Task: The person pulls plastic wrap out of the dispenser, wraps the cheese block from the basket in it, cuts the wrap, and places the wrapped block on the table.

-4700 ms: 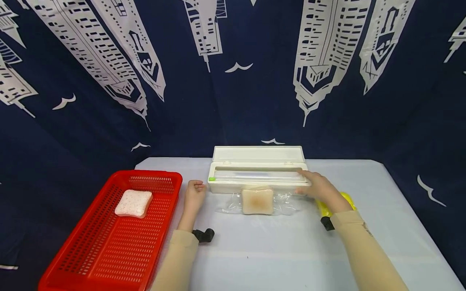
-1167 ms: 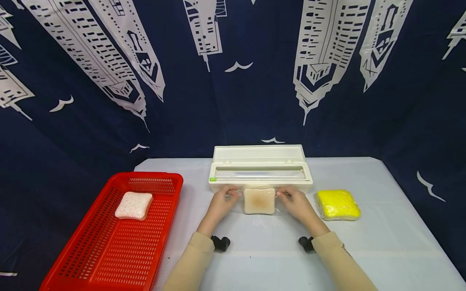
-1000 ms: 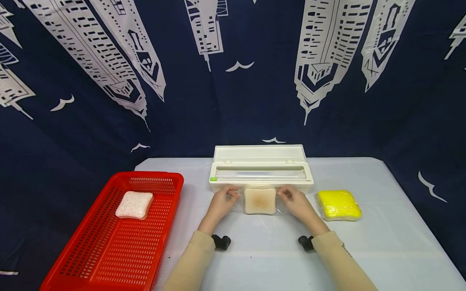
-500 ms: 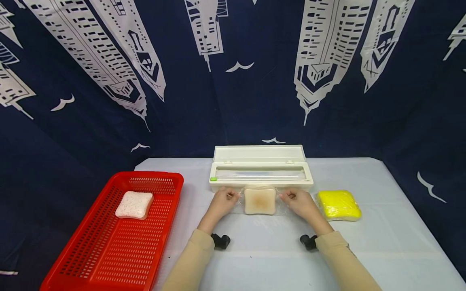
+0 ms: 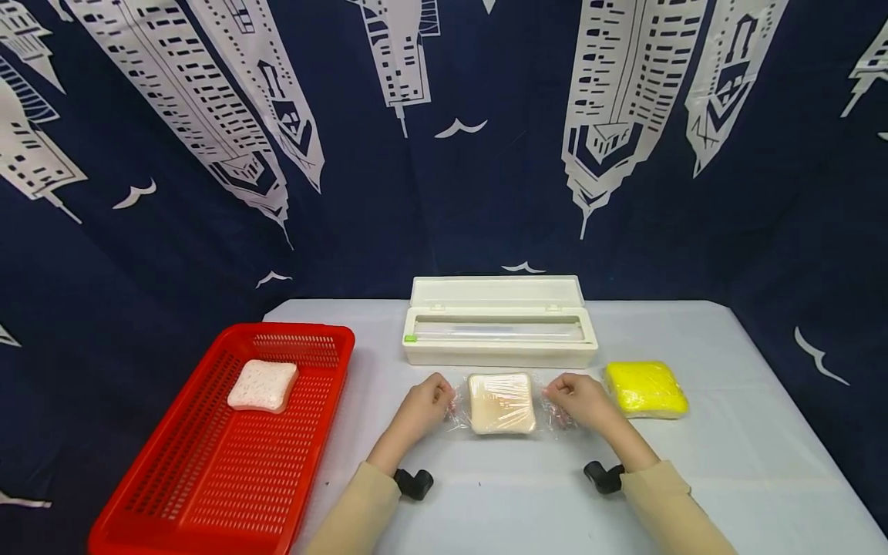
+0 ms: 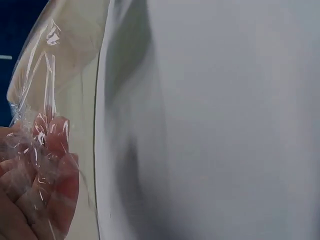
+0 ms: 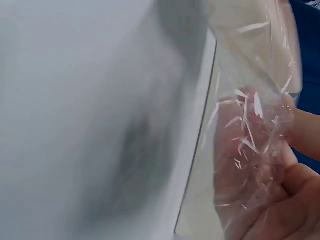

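In the head view, a bread slice [image 5: 502, 403] wrapped in clear cling film hangs between my hands, in front of the white dispenser. My left hand [image 5: 425, 405] pinches the bunched film at the slice's left end. On the other side, my right hand [image 5: 583, 399] pinches the film at the right end. Both wrist views show fingers seen through crumpled cling film [image 6: 50, 85], and the slice lies at the upper edge, partly out of frame. In the right wrist view, the film [image 7: 250, 125] spreads over the fingers, so the exact grip is partly blurred.
The white cling film dispenser [image 5: 499, 356] stands at the back with its lid raised and a film roll inside. At the right lies a yellow film-wrapped block [image 5: 647, 389]. A red basket [image 5: 345, 358] at the left holds a speckled bread slice [image 5: 264, 385].
Both hands have pulled the wrapped slice toward me, away from the dispenser. Its brown-spotted face no longer shows; shiny film folds now cover the visible side.
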A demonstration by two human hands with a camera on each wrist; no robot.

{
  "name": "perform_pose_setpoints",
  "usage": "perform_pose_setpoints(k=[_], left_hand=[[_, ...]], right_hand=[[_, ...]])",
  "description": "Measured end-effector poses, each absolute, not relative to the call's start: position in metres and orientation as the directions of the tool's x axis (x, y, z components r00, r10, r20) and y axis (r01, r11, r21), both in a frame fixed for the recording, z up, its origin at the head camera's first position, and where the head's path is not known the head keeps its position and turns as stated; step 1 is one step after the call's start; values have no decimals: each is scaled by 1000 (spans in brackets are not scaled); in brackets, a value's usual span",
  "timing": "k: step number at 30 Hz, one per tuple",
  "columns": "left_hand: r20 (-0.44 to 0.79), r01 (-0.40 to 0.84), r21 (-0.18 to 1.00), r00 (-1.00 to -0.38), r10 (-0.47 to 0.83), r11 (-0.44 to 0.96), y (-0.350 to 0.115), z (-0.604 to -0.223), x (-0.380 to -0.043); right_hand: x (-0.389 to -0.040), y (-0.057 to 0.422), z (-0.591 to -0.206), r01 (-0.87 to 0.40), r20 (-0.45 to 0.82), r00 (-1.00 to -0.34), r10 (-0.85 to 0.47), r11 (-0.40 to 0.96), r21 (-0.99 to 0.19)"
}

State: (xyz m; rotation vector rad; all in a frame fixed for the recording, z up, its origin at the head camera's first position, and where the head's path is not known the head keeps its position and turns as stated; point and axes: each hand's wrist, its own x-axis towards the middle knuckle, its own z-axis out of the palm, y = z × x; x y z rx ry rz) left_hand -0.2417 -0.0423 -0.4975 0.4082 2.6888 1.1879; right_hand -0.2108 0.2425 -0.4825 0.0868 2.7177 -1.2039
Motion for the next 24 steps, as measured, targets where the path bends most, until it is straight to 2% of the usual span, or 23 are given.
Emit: perform_pose_setpoints(k=[9, 18, 24], left_hand=[[-117, 193, 753, -901, 417, 629, -43, -497, -204], [-232, 17, 827, -900, 370, 562, -35, -509, -191], [-251, -32, 840, -908, 336, 541, -30, -504, -188]], right_hand=[[-176, 252, -488, 152, -284, -954, -99, 656, -739], [-166, 243, -490, 247, -356, -934, -27, 670, -700], [-166, 238, -480, 294, -391, -920, -15, 634, -715]])
